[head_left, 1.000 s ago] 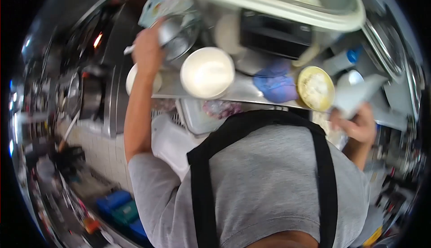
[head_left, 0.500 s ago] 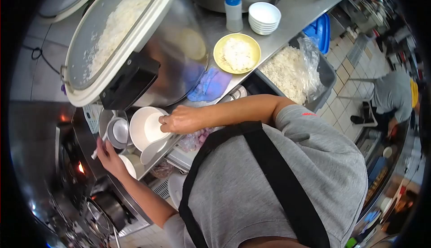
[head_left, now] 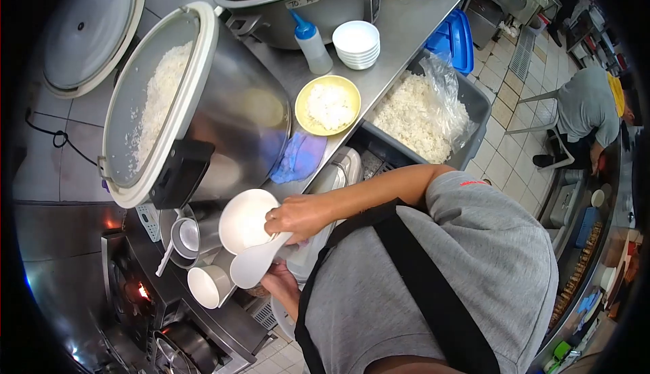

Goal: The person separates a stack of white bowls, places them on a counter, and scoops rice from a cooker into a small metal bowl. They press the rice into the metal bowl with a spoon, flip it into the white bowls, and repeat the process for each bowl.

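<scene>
My right hand [head_left: 303, 217] is closed over the near rim of a white tub [head_left: 242, 219]. It appears to grip the handle of a white rice paddle [head_left: 249, 266], whose broad blade lies below the tub. Low beside that blade is my left hand [head_left: 283, 283], its fingers mostly hidden behind the paddle and my right arm. A white cup [head_left: 209, 286] stands to the left of the paddle. Just left of the tub, a small saucepan [head_left: 185, 236] with a pale handle rests over a larger metal pot.
A large rice cooker [head_left: 233, 103] stands tilted, with rice inside. On the counter are a yellow bowl [head_left: 302, 112] of rice, a squeeze bottle [head_left: 313, 52], stacked white bowls [head_left: 356, 38] and a blue cloth [head_left: 298, 157]. A grey bin [head_left: 479, 96] holds rice. Flame [head_left: 143, 291] burns lower left.
My left hand has left the saucepan handle area and moved right, beneath the paddle. The whole view has shifted, showing more of the cooker behind. My right hand stays closed at the tub.
</scene>
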Demonstrator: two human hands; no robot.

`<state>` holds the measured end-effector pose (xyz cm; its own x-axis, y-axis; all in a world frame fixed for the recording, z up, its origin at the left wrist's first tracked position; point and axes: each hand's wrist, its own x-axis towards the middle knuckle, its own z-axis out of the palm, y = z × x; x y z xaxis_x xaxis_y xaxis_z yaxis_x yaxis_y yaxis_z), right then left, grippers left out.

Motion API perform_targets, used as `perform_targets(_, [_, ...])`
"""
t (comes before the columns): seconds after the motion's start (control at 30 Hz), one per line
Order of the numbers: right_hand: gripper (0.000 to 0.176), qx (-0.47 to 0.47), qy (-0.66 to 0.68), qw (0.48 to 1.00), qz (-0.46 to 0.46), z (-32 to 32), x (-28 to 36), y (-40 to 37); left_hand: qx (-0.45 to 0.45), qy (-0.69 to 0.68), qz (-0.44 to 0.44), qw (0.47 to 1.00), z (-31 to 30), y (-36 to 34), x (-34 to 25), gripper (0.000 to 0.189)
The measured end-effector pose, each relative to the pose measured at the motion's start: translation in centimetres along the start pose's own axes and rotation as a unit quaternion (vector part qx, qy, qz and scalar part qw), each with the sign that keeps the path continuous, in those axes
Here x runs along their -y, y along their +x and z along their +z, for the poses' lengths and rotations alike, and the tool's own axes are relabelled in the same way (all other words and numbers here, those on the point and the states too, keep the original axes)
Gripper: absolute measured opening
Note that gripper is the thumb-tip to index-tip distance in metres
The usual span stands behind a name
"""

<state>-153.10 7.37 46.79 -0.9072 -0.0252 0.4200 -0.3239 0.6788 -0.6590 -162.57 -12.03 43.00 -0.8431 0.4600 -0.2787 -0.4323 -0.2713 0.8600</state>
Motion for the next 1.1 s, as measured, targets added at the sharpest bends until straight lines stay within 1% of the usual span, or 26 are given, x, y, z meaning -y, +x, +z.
perform_targets(0.03, [0.033, -0.019, 0.015, 1.0, -0.002, -1.2, 0.1, -1.3, 0.008, -0.013, -0.009, 1.0, 1.8, -1.0, -0.1, 0.038])
perform_targets(0.13, [0.035, 0.008, 0.002, 0.999, 0.046, -7.0, 0.7, -7.0, 0.079, 0.044, -0.073, 0.993, 3.7, -2.7, 1.5, 0.037])
perform_targets(0.17, [0.035, 0.007, -0.014, 0.998, 0.059, -8.9, 0.7, -9.1, 0.137, 0.042, -0.115, 0.983, 4.5, -3.1, 2.5, 0.036])
perform_targets(0.2, [0.036, 0.007, -0.03, 0.997, 0.072, -10.8, 0.6, -11.3, 0.154, 0.051, -0.137, 0.977, 6.3, -3.8, 3.8, 0.039])
perform_targets(0.27, [0.037, -0.009, -0.061, 0.994, 0.096, -14.7, 0.2, -15.8, 0.189, 0.067, -0.181, 0.963, 11.3, -4.8, 6.8, 0.045])
perform_targets(0.3, [0.038, -0.026, -0.076, 0.991, 0.106, -16.6, -0.2, -18.0, 0.172, 0.069, -0.2, 0.962, 13.5, -4.7, 9.0, 0.043])
perform_targets(0.37, [0.039, -0.065, -0.106, 0.983, 0.136, -20.2, -1.1, -22.5, 0.236, 0.063, -0.209, 0.947, 18.8, -4.6, 12.9, 0.042])
perform_targets(0.43, [0.039, -0.113, -0.138, 0.967, 0.181, -24.2, -1.9, -26.5, 0.235, 0.131, -0.196, 0.943, 26.2, -5.6, 15.2, 0.04])
perform_targets(0.47, [0.04, -0.146, -0.15, 0.955, 0.212, -26.4, -2.3, -28.2, 0.259, 0.158, -0.21, 0.929, 28.4, -4.9, 16.9, 0.042])
perform_targets(0.5, [0.04, -0.18, -0.161, 0.94, 0.241, -28.9, -2.8, -29.8, 0.3, 0.197, -0.199, 0.912, 31.2, -4.8, 17.7, 0.053])
perform_targets(0.53, [0.037, -0.199, -0.232, 0.913, 0.269, -31.3, -3.4, -31.3, 0.335, 0.191, -0.201, 0.9, 34.7, -5.1, 17.8, 0.079])
perform_targets(0.57, [0.034, -0.245, -0.242, 0.897, 0.277, -33.5, -4.5, -32.3, 0.351, 0.194, -0.189, 0.896, 37.1, -4.7, 18.7, 0.08])
perform_targets(0.6, [0.037, -0.285, -0.316, 0.869, 0.254, -35.4, -6.5, -33.8, 0.364, 0.187, -0.182, 0.894, 39.1, -3.8, 20.0, 0.083])
perform_targets(0.67, [0.033, -0.319, -0.356, 0.837, 0.266, -38.7, -11.3, -36.2, 0.369, 0.186, -0.176, 0.894, 43.3, -2.7, 21.7, 0.086])
perform_targets(0.7, [0.033, -0.307, -0.35, 0.834, 0.296, -40.2, -13.0, -36.9, 0.375, 0.173, -0.175, 0.894, 45.0, -1.9, 22.5, 0.087])
perform_targets(0.8, [0.031, -0.302, -0.333, 0.813, 0.37, -42.9, -17.4, -37.9, 0.336, 0.14, -0.166, 0.916, 49.0, -0.4, 24.6, 0.075])
perform_targets(0.83, [0.03, -0.299, -0.34, 0.812, 0.369, -43.6, -18.5, -38.2, 0.316, 0.145, -0.166, 0.923, 49.8, -0.1, 25.2, 0.074])
perform_targets(0.9, [0.029, -0.291, -0.35, 0.812, 0.366, -44.6, -19.9, -38.1, 0.27, 0.156, -0.166, 0.935, 50.9, 0.5, 26.2, 0.073])
perform_targets(1.0, [0.028, -0.293, -0.376, 0.811, 0.341, -46.2, -20.6, -37.7, 0.262, 0.172, -0.149, 0.938, 51.2, 0.8, 27.4, 0.071])
perform_targets(1.03, [0.028, -0.285, -0.393, 0.812, 0.325, -46.7, -20.6, -37.6, 0.264, 0.154, -0.159, 0.939, 50.9, 0.9, 27.5, 0.072])
perform_targets(1.1, [0.031, -0.229, -0.416, 0.815, 0.331, -47.8, -21.0, -37.5, 0.263, 0.218, -0.114, 0.933, 49.8, 0.1, 27.5, 0.069])
